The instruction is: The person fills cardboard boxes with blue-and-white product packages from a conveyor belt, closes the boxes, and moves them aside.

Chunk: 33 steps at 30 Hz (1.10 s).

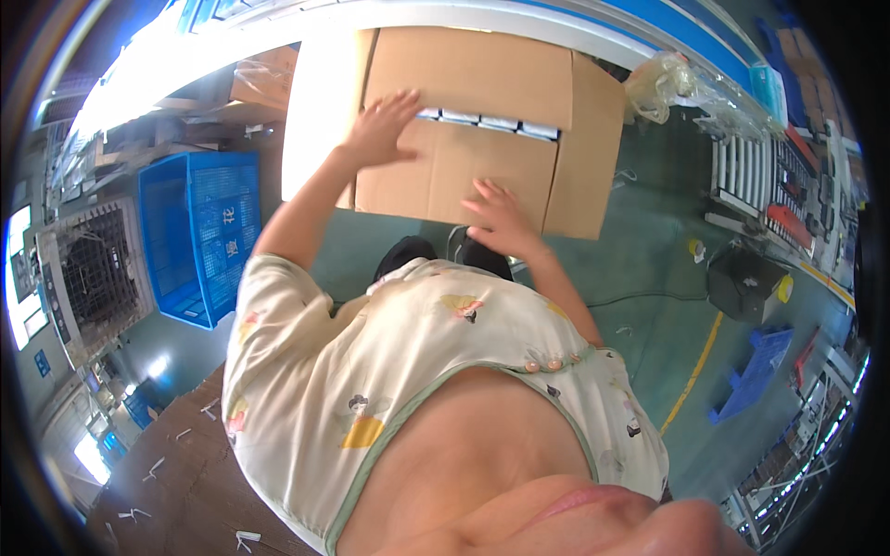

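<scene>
A large brown cardboard box (464,65) stands in front of me, its top flaps folded inward with a gap between the two long ones. Through that gap shows a row of several white packs (501,123), dark along their edges; the rest of the contents is hidden. My left hand (382,130) lies with fingers spread over the flaps at the gap's left end. On the near flap rests my right hand (501,215), its fingers apart and close to the box's near edge. Neither hand holds anything.
To the left stands a blue plastic crate (199,232). Clear plastic bags (663,85) lie beyond the box's right side. A dark bin (744,281) and a blue plastic piece (753,375) are on the green floor at right. White scraps (153,468) lie on a brown surface at lower left.
</scene>
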Each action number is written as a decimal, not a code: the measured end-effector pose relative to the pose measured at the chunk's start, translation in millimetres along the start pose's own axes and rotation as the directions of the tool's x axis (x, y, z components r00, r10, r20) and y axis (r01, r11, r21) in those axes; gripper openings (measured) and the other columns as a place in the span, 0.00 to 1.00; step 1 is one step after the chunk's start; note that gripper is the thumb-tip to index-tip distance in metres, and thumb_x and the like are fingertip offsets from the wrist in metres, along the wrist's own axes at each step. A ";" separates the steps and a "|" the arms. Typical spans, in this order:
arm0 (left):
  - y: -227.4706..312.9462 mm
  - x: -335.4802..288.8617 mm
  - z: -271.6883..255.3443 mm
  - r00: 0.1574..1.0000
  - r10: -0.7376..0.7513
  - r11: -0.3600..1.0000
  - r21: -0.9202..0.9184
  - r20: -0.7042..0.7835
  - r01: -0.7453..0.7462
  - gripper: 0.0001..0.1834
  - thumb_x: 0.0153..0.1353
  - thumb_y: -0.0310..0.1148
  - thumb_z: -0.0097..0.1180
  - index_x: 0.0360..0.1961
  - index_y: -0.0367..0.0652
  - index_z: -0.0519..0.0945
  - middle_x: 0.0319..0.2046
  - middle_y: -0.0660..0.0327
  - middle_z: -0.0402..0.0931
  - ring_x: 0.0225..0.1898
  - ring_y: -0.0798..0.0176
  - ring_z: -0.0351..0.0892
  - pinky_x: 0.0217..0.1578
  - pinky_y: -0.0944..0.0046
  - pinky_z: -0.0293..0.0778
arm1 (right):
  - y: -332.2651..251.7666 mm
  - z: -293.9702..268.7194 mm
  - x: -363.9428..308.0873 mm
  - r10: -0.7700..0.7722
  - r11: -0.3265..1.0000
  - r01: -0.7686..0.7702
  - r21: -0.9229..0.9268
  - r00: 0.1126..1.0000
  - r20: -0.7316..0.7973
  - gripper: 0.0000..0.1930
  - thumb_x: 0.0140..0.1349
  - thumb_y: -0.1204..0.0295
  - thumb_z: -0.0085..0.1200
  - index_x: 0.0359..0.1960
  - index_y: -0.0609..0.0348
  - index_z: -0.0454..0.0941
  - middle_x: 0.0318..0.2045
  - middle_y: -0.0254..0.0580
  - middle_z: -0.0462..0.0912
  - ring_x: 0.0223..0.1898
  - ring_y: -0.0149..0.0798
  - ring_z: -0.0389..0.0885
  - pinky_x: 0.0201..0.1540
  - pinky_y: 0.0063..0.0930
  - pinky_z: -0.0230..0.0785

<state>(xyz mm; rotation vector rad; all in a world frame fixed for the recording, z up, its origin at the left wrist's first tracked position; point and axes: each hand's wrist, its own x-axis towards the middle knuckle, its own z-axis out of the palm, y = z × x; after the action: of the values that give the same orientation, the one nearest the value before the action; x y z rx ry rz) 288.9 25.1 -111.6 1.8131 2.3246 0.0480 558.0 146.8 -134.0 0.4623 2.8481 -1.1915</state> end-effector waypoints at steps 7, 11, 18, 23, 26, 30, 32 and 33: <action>13.9 -9.0 18.5 0.973 -0.216 0.973 -0.061 0.079 0.221 0.54 0.40 0.63 0.56 0.63 0.45 0.48 0.65 0.63 0.41 0.66 0.62 0.36 0.62 0.44 0.36 | 165.1 -59.6 -23.5 0.815 0.580 -0.673 0.460 0.492 -0.307 0.33 0.55 0.50 0.47 0.51 0.68 0.64 0.48 0.57 0.70 0.52 0.53 0.67 0.53 0.38 0.59; 5.0 -18.1 20.6 0.983 -0.168 0.986 -0.008 0.073 0.169 0.55 0.39 0.64 0.55 0.63 0.47 0.48 0.65 0.64 0.42 0.66 0.63 0.37 0.59 0.38 0.37 | 127.3 -86.7 -65.2 0.714 0.580 -0.807 -0.109 0.569 -0.407 0.29 0.52 0.54 0.53 0.45 0.69 0.66 0.41 0.57 0.75 0.44 0.53 0.73 0.47 0.40 0.64; -2.8 -19.3 22.4 0.994 -0.107 0.993 -0.051 0.010 0.107 0.53 0.38 0.63 0.56 0.62 0.44 0.53 0.64 0.62 0.45 0.66 0.61 0.39 0.59 0.37 0.37 | -46.9 -102.6 -53.8 0.533 0.753 -0.652 -0.089 0.683 -0.499 0.22 0.55 0.58 0.49 0.41 0.65 0.62 0.33 0.55 0.77 0.35 0.54 0.77 0.38 0.43 0.68; -19.2 -15.2 21.8 0.999 -0.016 0.997 -0.077 -0.047 0.012 0.39 0.45 0.56 0.55 0.55 0.43 0.63 0.60 0.57 0.54 0.63 0.58 0.50 0.58 0.47 0.51 | -57.8 25.6 31.5 0.100 0.896 -0.228 -0.381 0.940 -0.327 0.35 0.53 0.53 0.47 0.58 0.62 0.54 0.56 0.61 0.58 0.58 0.62 0.52 0.59 0.54 0.43; -91.9 -25.8 40.1 0.810 -0.476 0.602 -0.798 -0.343 0.016 0.14 0.51 0.33 0.53 0.40 0.41 0.73 0.41 0.54 0.70 0.43 0.56 0.71 0.43 0.61 0.70 | -43.1 66.8 45.7 0.092 0.809 -0.268 -0.523 0.937 -0.338 0.38 0.52 0.51 0.46 0.61 0.59 0.51 0.61 0.59 0.47 0.62 0.64 0.40 0.60 0.59 0.31; -178.5 -114.4 103.4 0.483 -0.817 0.113 -0.734 0.315 0.670 0.35 0.49 0.49 0.55 0.54 0.40 0.62 0.42 0.51 0.71 0.44 0.58 0.70 0.44 0.63 0.67 | -42.6 72.1 37.7 0.054 0.820 -0.236 -0.522 0.939 -0.339 0.39 0.51 0.50 0.45 0.61 0.58 0.51 0.62 0.57 0.46 0.63 0.62 0.40 0.60 0.61 0.30; -160.0 -135.2 95.7 0.473 -0.773 0.045 -0.706 0.424 0.706 0.35 0.48 0.54 0.56 0.50 0.38 0.68 0.39 0.53 0.73 0.43 0.58 0.71 0.45 0.64 0.65 | -39.8 69.0 39.3 0.046 0.814 -0.223 -0.536 0.945 -0.324 0.39 0.51 0.50 0.45 0.61 0.58 0.51 0.62 0.57 0.47 0.62 0.62 0.40 0.60 0.61 0.30; -155.0 -157.5 146.5 0.367 -0.908 0.043 -0.826 0.203 0.562 0.34 0.48 0.56 0.56 0.46 0.38 0.68 0.36 0.55 0.73 0.41 0.60 0.71 0.44 0.63 0.66 | -40.4 66.4 40.2 0.005 0.821 -0.173 -0.544 0.955 -0.295 0.39 0.51 0.50 0.45 0.61 0.58 0.51 0.62 0.57 0.47 0.62 0.62 0.40 0.60 0.61 0.30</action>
<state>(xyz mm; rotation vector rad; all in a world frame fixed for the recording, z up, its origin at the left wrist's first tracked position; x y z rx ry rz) 202.1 -179.1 -256.8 -0.0976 2.4648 1.2022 502.1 84.0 -158.3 0.7630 3.1593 -0.2257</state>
